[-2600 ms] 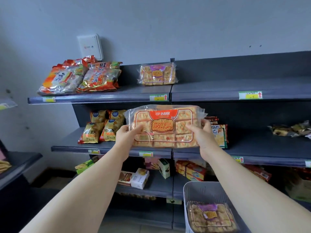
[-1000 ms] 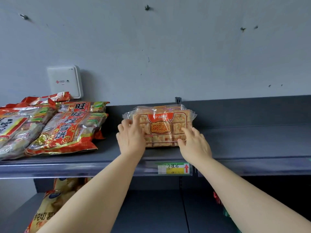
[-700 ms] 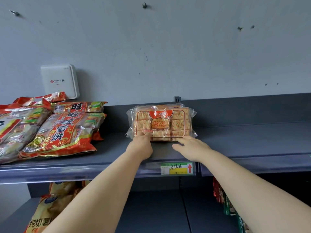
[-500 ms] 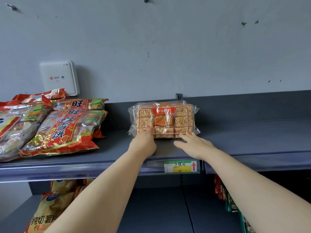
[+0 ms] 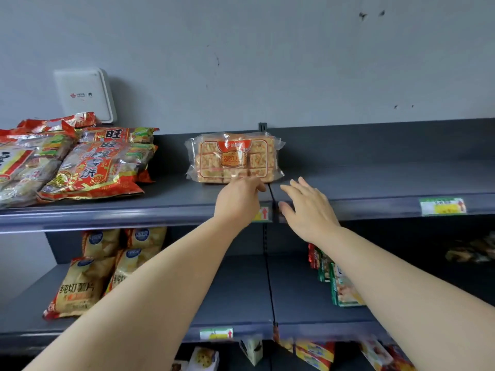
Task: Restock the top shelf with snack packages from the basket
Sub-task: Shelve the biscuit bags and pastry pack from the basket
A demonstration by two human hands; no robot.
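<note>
Neither hand has hold of anything. On the left hand point(image 5: 238, 202) the fingers are loosely bent, with their tips at the lower front edge of the pack point(image 5: 235, 158). Motion blur there makes it hard to say whether they touch the wrap. The right hand point(image 5: 308, 207) is spread flat with its fingers straight and apart. It hovers over the front lip of the top shelf point(image 5: 375, 183), just right of the pack and clear of it.

The pack is a clear-wrapped block of golden squares with an orange label. It stands on edge on the top shelf, label outward, against the back panel and near the seam between two shelf boards. To its left, well apart, red bags point(image 5: 93, 167) lie stacked at a slant on the same shelf. A white box point(image 5: 85, 95) is mounted on the grey wall above them. A yellow-green price tag point(image 5: 442, 206) sits on the shelf lip far to the right. Another tag point(image 5: 263, 212) with a red arrow shows partly between the two hands.

One shelf down, yellow chip bags point(image 5: 83, 285) stand at the left and green packs point(image 5: 340, 285) stand on edge at the right, behind the right forearm. Small boxes point(image 5: 316, 353) fill the level below that.
</note>
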